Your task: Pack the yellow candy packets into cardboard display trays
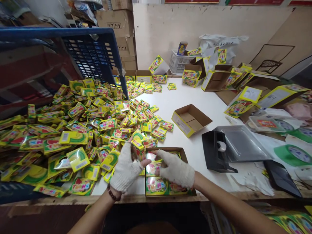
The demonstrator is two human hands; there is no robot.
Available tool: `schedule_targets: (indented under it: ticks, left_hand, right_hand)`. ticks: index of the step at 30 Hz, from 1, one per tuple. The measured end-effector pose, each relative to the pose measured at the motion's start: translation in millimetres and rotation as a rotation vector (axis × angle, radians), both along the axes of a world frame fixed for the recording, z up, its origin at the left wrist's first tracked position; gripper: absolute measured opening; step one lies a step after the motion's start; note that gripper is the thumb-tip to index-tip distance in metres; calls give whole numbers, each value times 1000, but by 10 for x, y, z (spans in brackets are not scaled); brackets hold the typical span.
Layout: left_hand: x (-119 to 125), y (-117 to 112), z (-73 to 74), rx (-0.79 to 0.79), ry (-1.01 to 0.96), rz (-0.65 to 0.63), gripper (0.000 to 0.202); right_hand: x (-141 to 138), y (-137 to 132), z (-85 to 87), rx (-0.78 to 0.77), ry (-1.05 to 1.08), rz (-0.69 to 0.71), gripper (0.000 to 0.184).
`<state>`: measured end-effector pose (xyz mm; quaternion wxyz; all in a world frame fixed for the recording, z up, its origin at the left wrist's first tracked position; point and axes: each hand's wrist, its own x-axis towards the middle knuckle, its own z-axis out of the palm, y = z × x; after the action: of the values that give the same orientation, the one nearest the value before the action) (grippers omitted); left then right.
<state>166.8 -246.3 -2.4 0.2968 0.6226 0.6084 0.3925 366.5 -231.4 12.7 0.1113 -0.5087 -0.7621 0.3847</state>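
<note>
White tabletop (168, 104) before you: your left hand (128, 167) seems closed on small packets (138, 152), the open carton (184, 156) just right of that grip. Your right hand (176, 169) curls over it, hold unclear. Likely mid-packing; next calls for seating them squarely.

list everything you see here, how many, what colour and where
small packs: many, yellow and green, heaped left and centre
front box: one, brown inside, table front, packs in it
open box: one, yellow and brown, table middle
back boxes: several, yellow and green, rear and right
crate: one, blue, left
basket: one, white, rear
plastic bag: at least one, white, rear
tape dispenser: one, black, right
tray: one, clear, beside dispenser
tape rolls: at least two, green, far right
cartons: several, brown, stacked behind crate
table: one, white, under packs
left hand: one, white glove, at packs by front box
right hand: one, white glove, over front box
</note>
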Motion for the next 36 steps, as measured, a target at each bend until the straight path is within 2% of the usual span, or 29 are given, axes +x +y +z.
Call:
schedule_targets:
  ticks: [1,3,5,7,9,11,13,16,20,23,25,27,30,32,34,36]
  left_hand:
    - [105,-7,15,-37,-179,-16,68]
    - [292,-3,33,-127,-427,-69,59]
    - [412,-6,32,-187,-476,-90,46]
    - [471,-40,-1,-200,-277,-137,39]
    - [511,-108,-72,-153,67,-243,33]
    - [567,-186,-165,-82,394,-357,25]
    - [633,-244,-251,-30,622,-456,26]
    - [696,-259,-310,-19,821,-578,42]
    - [695,-232,-296,-75,885,-664,48]
    - [681,-244,-296,-66,872,-664,46]
    - [651,-229,-295,-28,804,-632,33]
    - [584,-140,-274,27,718,-540,18]
    - [413,177,-222,61,693,-283,21]
    - [284,456,-212,-1,697,-171,24]
    - [180,702,-243,-80,670,-161,27]
    - [119,853,-305,-127,630,-195,26]
  right_hand:
    - [-50,-31,30,63,66,-9,55]
    - [-61,-32,94,224,83,-15,38]
    - [67,57,166,295,-17,-6,21]
    - [289,203,228,234,-155,0,27]
    - [508,354,248,134,-311,17,32]
    - [644,466,209,79,-484,66,26]
    - [681,525,127,78,-623,129,19]
    - [644,537,6,130,-700,143,21]
    - [623,508,-35,148,-716,124,23]
    - [603,480,-14,161,-730,128,23]
    - [560,446,-3,180,-762,161,23]
    - [504,395,-7,200,-809,189,24]
    - [426,301,-50,242,-831,181,26]
    - [380,244,-104,251,-836,181,29]
    - [330,199,-177,239,-851,199,31]
    - [272,162,-263,228,-872,214,32]
